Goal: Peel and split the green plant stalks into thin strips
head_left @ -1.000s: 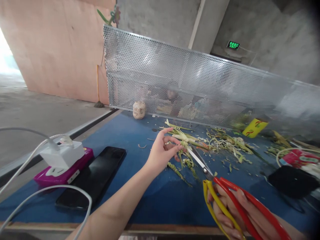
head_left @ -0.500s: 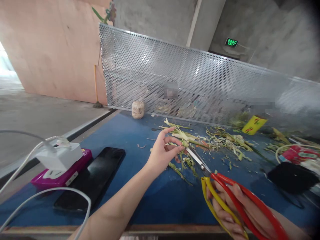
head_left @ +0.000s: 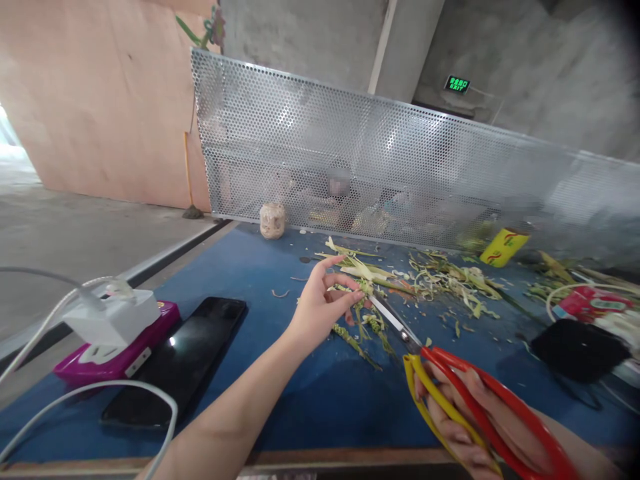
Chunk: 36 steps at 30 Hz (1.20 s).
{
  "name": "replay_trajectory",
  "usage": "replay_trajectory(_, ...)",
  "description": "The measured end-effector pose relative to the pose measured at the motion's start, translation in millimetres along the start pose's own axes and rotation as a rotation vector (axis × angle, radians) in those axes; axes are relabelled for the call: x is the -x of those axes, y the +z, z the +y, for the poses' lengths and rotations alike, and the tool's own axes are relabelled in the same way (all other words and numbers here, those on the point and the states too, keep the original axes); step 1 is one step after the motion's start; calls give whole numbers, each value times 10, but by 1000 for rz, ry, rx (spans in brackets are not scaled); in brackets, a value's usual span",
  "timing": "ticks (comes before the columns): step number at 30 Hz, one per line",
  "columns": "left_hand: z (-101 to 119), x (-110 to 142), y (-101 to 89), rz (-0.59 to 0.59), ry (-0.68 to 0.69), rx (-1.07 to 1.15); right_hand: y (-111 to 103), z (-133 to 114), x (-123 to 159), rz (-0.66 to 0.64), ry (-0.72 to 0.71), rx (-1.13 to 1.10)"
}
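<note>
My left hand (head_left: 327, 297) is over the middle of the blue table, thumb and fingertips pinched on a small pale green plant piece (head_left: 367, 288). My right hand (head_left: 455, 407), at lower right, grips a pair of scissors (head_left: 407, 337) with one red and one yellow handle. The scissor blades point up and left, and their tips meet the plant piece at my left fingertips. Braided-looking green strands (head_left: 357, 343) lie just below my left hand. Pale leafy strips (head_left: 363, 270) lie behind it.
Green plant scraps (head_left: 450, 283) litter the table's right half. A black phone (head_left: 185, 367) and a purple power strip (head_left: 120, 357) with a white charger and cables are at left. A beige roll (head_left: 273, 221) and yellow packet (head_left: 504, 247) stand near the perforated metal screen (head_left: 320, 133); a person is behind it.
The view shifts slightly, and things slide a little left in it. Both hands keep nearly the same pose, with the scissor tips staying at the plant piece.
</note>
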<state>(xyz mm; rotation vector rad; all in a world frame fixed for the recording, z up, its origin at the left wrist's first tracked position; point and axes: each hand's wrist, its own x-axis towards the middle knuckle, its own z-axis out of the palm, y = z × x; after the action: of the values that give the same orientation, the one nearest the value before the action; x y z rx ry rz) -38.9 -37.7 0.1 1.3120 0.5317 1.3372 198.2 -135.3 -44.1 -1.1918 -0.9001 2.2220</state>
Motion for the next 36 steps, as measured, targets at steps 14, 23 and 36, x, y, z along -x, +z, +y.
replay_trajectory(14,29,8,13,10,-7,17,259,-173,-17,-61,78,-113)
replay_trajectory(23,67,14,37,29,-24,38,178,-86,30,-118,18,-189)
replay_trajectory(36,76,14,30,21,-29,33,263,-183,42,-39,95,-161)
